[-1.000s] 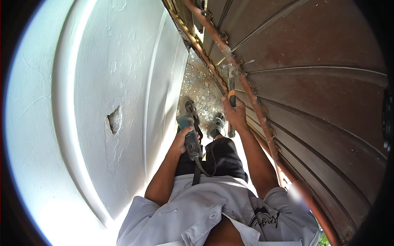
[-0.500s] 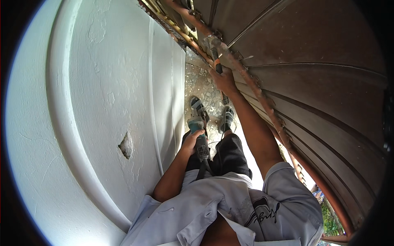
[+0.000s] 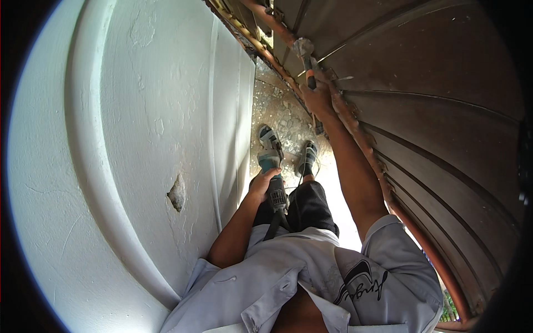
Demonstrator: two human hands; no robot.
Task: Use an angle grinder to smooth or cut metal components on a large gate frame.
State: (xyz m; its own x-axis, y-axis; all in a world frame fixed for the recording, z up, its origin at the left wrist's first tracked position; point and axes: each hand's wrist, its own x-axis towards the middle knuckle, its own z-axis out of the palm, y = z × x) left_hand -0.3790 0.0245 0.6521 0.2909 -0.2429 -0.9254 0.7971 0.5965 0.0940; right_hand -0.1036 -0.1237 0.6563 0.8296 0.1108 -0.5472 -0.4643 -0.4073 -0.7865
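Observation:
My left hand hangs at my side and grips a teal and black angle grinder that points down toward my shoes. Its black cord runs back along my shorts. My right hand is raised along the rusty bar of the brown metal door and holds a hammer by its dark handle, with the metal head up near the bar's top. Both arms reach out from my pale open shirt.
A white plastered wall with a chipped hole fills the left. The brown ribbed metal door fills the right. Between them is a narrow strip of pebbled floor where my two feet stand.
My right hand has risen along the rusty bar and now holds the hammer up high. The left hand with the grinder has stayed low. The view has shifted slightly.

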